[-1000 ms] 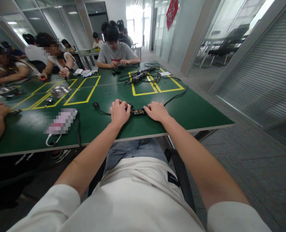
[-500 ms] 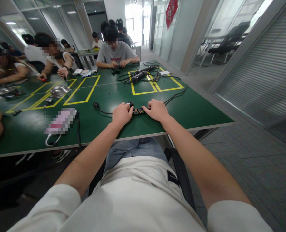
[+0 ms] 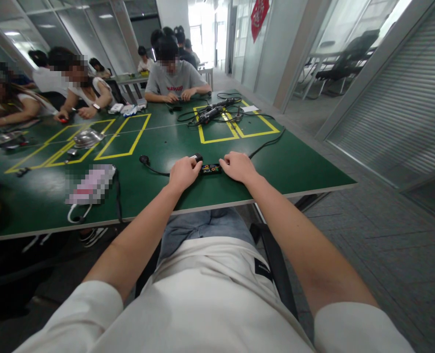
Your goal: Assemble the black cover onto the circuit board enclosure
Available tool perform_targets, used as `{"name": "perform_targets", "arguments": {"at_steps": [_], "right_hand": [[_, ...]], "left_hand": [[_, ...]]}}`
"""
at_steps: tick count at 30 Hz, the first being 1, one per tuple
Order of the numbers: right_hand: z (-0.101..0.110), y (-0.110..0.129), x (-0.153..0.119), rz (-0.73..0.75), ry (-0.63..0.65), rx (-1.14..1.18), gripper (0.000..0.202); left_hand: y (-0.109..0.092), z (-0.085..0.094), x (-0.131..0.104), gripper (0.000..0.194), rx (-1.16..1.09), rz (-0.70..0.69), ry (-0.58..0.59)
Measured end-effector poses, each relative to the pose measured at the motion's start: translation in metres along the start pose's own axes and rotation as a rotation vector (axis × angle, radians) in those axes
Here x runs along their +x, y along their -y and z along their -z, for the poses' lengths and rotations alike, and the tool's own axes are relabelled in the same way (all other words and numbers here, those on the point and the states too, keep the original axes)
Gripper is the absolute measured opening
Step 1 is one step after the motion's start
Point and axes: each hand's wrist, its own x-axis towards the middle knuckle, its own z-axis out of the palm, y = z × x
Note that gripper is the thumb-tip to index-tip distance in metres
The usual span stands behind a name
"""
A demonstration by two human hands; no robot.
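Note:
On the green table (image 3: 291,171) in front of me lies a small, slim black device (image 3: 210,169) with yellow and orange marks on its upper face. My left hand (image 3: 183,172) is curled round its left end, thumb along the near side, and a black end piece (image 3: 196,157) shows beyond the fingers. At the right end, my right hand (image 3: 238,166) is closed with the thumb against the device. A black cord with a round plug (image 3: 144,160) runs out to the left. Another black cord (image 3: 267,143) leads away beyond my right hand. My fingers hide both ends.
Black handheld tools with tangled cords (image 3: 212,113) lie in yellow taped boxes farther back. To the left are a shiny metal bowl-like part (image 3: 88,138) and a blurred pink item (image 3: 94,184) with a strap. Co-workers sit across and along the left side.
My right hand has shifted slightly right, uncovering a little more of the device. My left hand stays nearly still. A co-worker on the left has drawn one hand down.

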Motion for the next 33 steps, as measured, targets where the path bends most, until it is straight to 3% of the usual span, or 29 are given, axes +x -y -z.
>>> {"name": "perform_targets", "arguments": {"at_steps": [4,6,13,15,18,23,33], "right_hand": [[-0.001,-0.003,0.003,-0.016,0.014,0.013,0.042],[-0.002,-0.004,0.005,-0.028,0.015,0.029,0.039],[-0.004,-0.008,0.007,-0.029,0.028,0.005,0.047],[-0.005,-0.008,0.008,-0.026,0.033,-0.005,0.05],[-0.005,-0.007,0.008,-0.027,0.037,-0.015,0.051],[-0.005,-0.006,0.008,-0.031,0.045,-0.032,0.051],[-0.003,-0.005,0.006,-0.026,0.057,-0.051,0.054]], "left_hand": [[0.008,-0.005,0.006,0.02,-0.058,-0.037,-0.135],[0.013,-0.007,0.01,0.023,-0.104,-0.025,-0.182],[0.019,-0.009,0.021,0.037,-0.122,0.071,-0.084],[0.019,-0.007,0.019,0.037,-0.147,-0.001,-0.114],[0.018,-0.007,0.011,0.043,-0.21,-0.214,-0.18],[0.016,-0.01,0.003,0.043,-0.218,-0.523,0.002],[0.015,-0.01,0.001,0.037,-0.195,-0.514,0.006]]}}
